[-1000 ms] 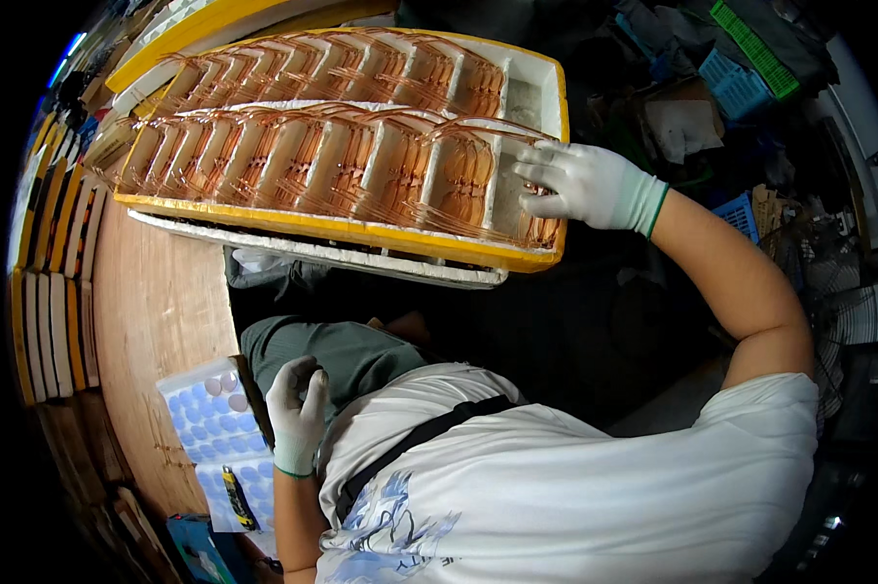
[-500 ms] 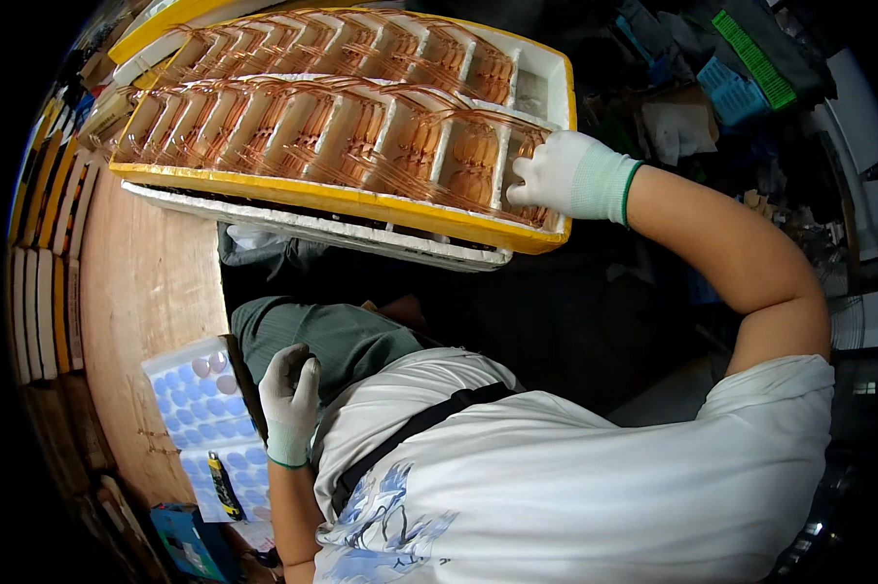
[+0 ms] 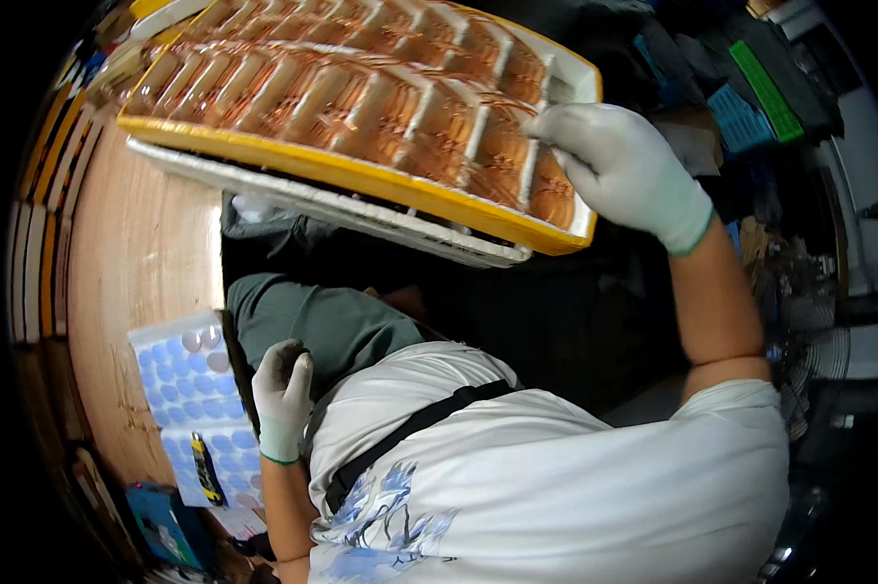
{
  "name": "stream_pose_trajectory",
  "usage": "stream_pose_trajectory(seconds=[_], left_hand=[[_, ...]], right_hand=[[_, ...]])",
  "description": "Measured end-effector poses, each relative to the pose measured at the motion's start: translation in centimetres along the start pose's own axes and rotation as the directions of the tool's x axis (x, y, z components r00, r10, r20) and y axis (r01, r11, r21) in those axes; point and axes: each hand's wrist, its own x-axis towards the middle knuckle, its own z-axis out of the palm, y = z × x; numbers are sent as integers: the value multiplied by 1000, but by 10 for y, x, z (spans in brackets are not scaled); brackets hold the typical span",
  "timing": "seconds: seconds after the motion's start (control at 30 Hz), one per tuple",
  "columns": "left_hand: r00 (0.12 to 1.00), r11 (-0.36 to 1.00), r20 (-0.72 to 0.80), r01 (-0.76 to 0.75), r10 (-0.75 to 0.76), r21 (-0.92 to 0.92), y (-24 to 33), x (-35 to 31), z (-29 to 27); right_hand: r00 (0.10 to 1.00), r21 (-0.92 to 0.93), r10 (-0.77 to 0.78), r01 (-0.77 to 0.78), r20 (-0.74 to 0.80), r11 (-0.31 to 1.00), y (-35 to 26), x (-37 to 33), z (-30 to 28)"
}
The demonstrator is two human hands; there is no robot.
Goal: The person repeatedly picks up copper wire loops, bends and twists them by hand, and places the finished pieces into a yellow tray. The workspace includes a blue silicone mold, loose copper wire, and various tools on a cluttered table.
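Observation:
My right hand [image 3: 619,161], in a white glove with a green cuff, is over the near right corner of a yellow-edged foam tray [image 3: 361,170]. Its fingertips are pinched together at thin copper wires [image 3: 502,105], though motion blurs them. Copper-wire coils [image 3: 554,200] fill the tray's white-walled compartments in two rows, their long leads lying across the dividers. Beside my thigh, my left hand [image 3: 281,394], gloved alike, is loosely curled. A gap shows between its thumb and fingers, and nothing is visible in it.
A second white foam tray [image 3: 361,214] sits under the yellow-edged one. On the wooden tabletop [image 3: 157,234] at left lie sheets of round blue stickers [image 3: 191,380] and a yellow-black utility knife [image 3: 206,470]. More foam trays [image 3: 45,253] are stacked along the left edge. Green and blue baskets [image 3: 765,90] stand far right.
My right hand has risen out of the tray's end compartment and turned, with its fingers now above the divider. The view has shifted slightly. My left hand stays beside my thigh.

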Motion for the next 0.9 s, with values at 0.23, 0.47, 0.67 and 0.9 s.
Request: stream_pose_trajectory(seconds=[0.23,0.47,0.67,0.9], left_hand=[[969,976,-220,-71,116,204,-23,-49,-41],[727,949,-674,288,-129,129,-29,-203,-47],[304,883,-861,373,-407,-286,-48,-278,8],[196,871,-883,354,-426,-341,-41,-275,7]], right_hand=[[992,934,-122,41,3,354,-192,72,131],[630,915,-776,286,44,285,-372,122,223],[318,704,-909,579,270,412,-516,136,253],[366,591,-860,626,355,510,-559,132,264]])
